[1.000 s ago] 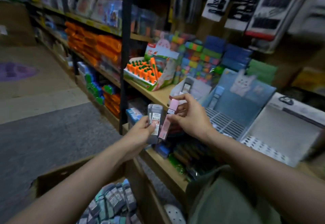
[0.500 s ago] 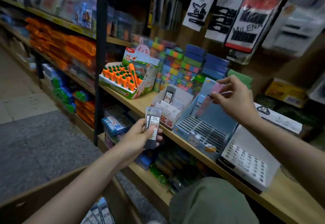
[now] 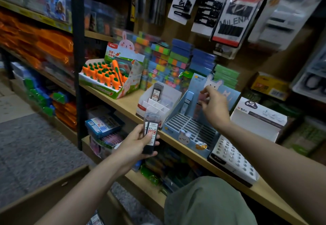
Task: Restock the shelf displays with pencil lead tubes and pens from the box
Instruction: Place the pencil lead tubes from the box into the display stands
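My left hand (image 3: 135,145) is shut on a few dark lead tubes (image 3: 150,133) with 0.7 labels, held in front of the shelf edge. My right hand (image 3: 216,107) pinches a pink lead tube (image 3: 197,109) that stands in the back row of the blue rabbit display (image 3: 187,127), just right of a blue tube (image 3: 187,101). Left of it, a white divided display (image 3: 158,105) holds one dark tube (image 3: 156,92). The cardboard box (image 3: 44,194) is at the bottom left, and its contents barely show.
A white pen display with round holes (image 3: 234,157) sits right of the blue one on the wooden shelf (image 3: 127,103). A carrot-pen box (image 3: 105,78) and stacked colourful blocks (image 3: 169,60) stand behind. Hair-clip cards (image 3: 183,0) hang above. My knee (image 3: 208,201) is below.
My right hand has carried the pink tube from near my left hand up to the blue display and lowered it into the back row. My left hand has kept its dark tubes.
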`<state>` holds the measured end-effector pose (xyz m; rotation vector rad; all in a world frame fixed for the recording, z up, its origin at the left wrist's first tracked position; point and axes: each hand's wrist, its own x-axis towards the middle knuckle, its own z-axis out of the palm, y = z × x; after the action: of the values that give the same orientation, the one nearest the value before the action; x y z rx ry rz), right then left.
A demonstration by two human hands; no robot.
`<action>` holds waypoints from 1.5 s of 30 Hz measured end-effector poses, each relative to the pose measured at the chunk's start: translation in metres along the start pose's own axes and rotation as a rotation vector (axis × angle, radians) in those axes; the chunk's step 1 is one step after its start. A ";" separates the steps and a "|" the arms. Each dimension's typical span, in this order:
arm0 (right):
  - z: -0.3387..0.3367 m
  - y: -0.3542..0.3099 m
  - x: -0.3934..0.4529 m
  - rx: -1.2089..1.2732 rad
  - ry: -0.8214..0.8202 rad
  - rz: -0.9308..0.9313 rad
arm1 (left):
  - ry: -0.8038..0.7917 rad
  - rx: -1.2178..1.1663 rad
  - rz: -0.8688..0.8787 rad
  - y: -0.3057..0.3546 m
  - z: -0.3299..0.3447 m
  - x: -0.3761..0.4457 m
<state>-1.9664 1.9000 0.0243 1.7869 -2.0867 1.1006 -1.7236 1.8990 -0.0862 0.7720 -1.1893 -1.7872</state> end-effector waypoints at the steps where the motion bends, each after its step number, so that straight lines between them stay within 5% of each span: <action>1: 0.001 0.001 0.000 0.005 -0.002 0.018 | 0.009 -0.002 -0.006 -0.001 -0.001 0.000; 13: 0.008 0.004 -0.011 0.070 0.043 0.153 | 0.012 -0.021 -0.045 -0.007 -0.001 -0.002; 23: 0.004 0.001 -0.021 -0.154 -0.207 0.126 | 0.006 -0.025 -0.052 -0.004 0.005 -0.012; 28: -0.001 -0.003 -0.027 -0.051 -0.298 0.176 | -0.009 -0.034 -0.034 0.000 0.003 -0.017; 31: -0.004 -0.020 -0.035 -0.014 -0.146 0.063 | -0.014 -0.045 -0.002 0.004 -0.002 -0.018; 36: 0.009 -0.073 -0.054 0.246 -0.535 -0.035 | -0.041 -0.059 0.037 0.011 -0.004 -0.019; 45: 0.030 -0.092 -0.055 0.343 -0.503 -0.034 | -0.045 -0.030 0.022 0.020 -0.007 -0.023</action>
<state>-1.8589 1.9235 0.0092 2.4701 -2.2123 1.1464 -1.7008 1.9123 -0.0698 0.7021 -1.1926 -1.8086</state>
